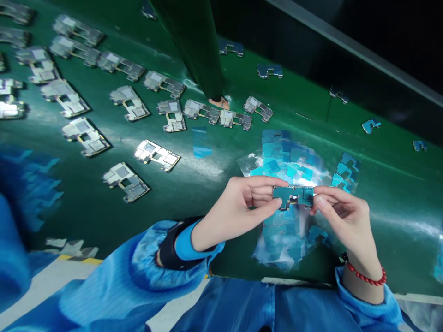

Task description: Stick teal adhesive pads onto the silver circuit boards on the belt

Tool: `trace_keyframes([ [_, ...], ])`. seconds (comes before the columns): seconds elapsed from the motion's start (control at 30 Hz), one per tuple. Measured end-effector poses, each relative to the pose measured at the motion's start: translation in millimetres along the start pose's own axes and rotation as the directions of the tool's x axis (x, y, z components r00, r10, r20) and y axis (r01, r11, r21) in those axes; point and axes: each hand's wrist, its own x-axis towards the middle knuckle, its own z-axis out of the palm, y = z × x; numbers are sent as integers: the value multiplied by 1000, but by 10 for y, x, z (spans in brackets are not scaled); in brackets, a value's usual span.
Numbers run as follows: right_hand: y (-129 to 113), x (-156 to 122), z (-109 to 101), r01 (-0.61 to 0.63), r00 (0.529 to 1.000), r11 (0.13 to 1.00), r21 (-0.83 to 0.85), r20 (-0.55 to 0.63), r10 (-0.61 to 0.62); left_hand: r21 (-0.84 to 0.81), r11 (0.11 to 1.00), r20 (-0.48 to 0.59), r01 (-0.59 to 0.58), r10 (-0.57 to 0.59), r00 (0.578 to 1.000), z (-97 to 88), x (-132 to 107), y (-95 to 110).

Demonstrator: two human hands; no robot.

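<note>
Holding a small circuit board (293, 196) at lower centre of the frame, we pinch its ends: left hand (238, 205) fingers, right hand (342, 216) fingers.

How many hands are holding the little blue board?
2. The left hand pinches the left end of the little blue board, and the right hand pinches its right end, above the green table. No holding hand looks hidden.

The small circuit board (293, 197) is a flat, elongated piece with a blue-green face, stepped edges and a notch cut into its lower side. It is held level in the air above the green work surface, long side running left to right. Its left end is pinched by the left hand (238, 205) and its right end by the right hand (341, 216).
</note>
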Motion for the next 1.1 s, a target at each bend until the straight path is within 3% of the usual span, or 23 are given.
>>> trace_keyframes([
  [0.4,39,17,47,-63,998,996,63,25,62,-52,997,-21,50,-51,998,9,-4,5],
  [0.63,139,89,115,-24,1000,970,243,9,22,-221,967,-116,126,-154,981,183,14,-184],
  [0.7,142,126,131,-3,1000,974,225,29,-4,-179,971,-67,156,-170,983,239,-3,-253],
  [0.77,112,162,137,12,998,978,209,55,-24,-132,973,53,191,-186,981,263,-35,-291],
  [0.9,-26,228,106,22,984,989,147,172,-48,-104,958,277,269,-231,932,249,-103,-278],
  [1.0,-133,286,64,45,948,996,81,310,-68,-109,951,317,290,-243,917,249,-125,-271],
  [1.1,-197,356,35,53,902,997,57,425,-72,-143,938,291,316,-265,919,271,-126,-309],
])
